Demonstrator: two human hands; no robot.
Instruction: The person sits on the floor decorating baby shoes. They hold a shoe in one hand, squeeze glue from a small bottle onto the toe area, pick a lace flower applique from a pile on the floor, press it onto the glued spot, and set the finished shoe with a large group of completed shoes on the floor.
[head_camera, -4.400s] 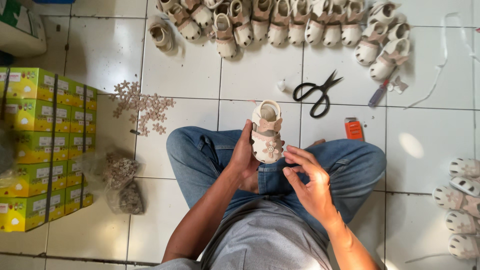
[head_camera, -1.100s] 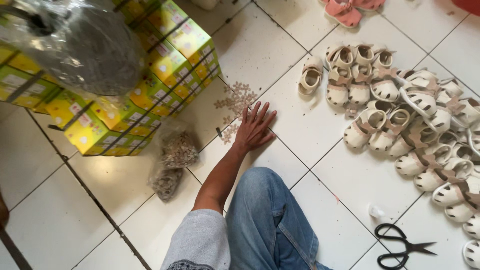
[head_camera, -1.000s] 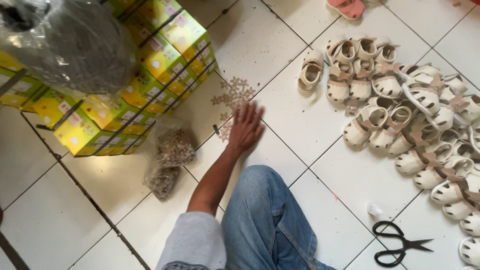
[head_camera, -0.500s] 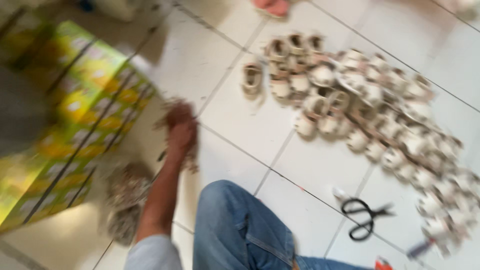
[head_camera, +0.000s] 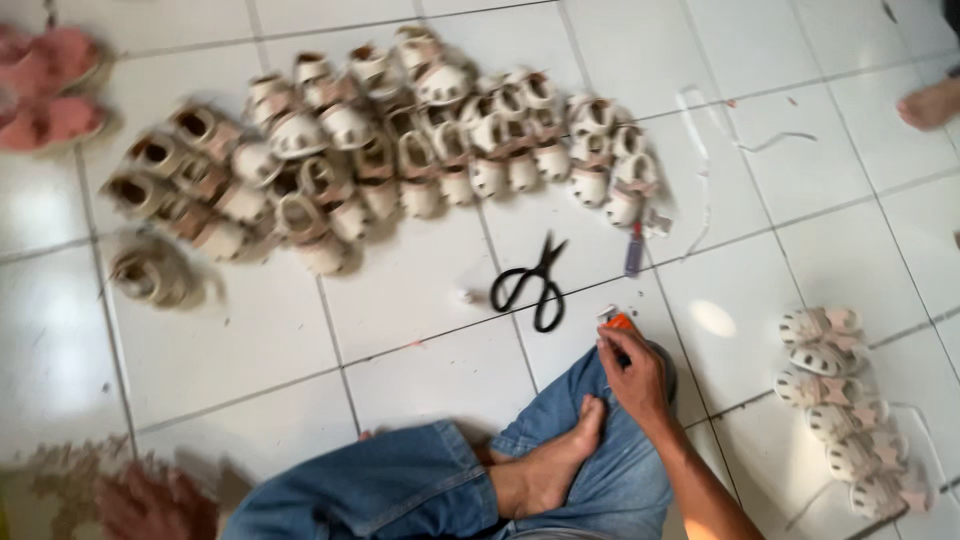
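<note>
A small orange plastic lighter (head_camera: 618, 321) is pinched by the right hand (head_camera: 634, 375), just below the black metal scissors (head_camera: 532, 284) (the blurred left hand's (head_camera: 150, 500) grip cannot be told).

I see no packages, labels, signs or screens from here: no box, bag or wrapper lies anywhere in my view, and nothing I can make out carries a tag or a printed panel.

A small orange plastic lighter (head_camera: 618, 321) with a metal top lies on the white tiled floor, just beside a denim-clad knee. Fingertips cover its lower end. Near it lie black-handled scissors (head_camera: 533, 283), blades slightly parted.
</note>
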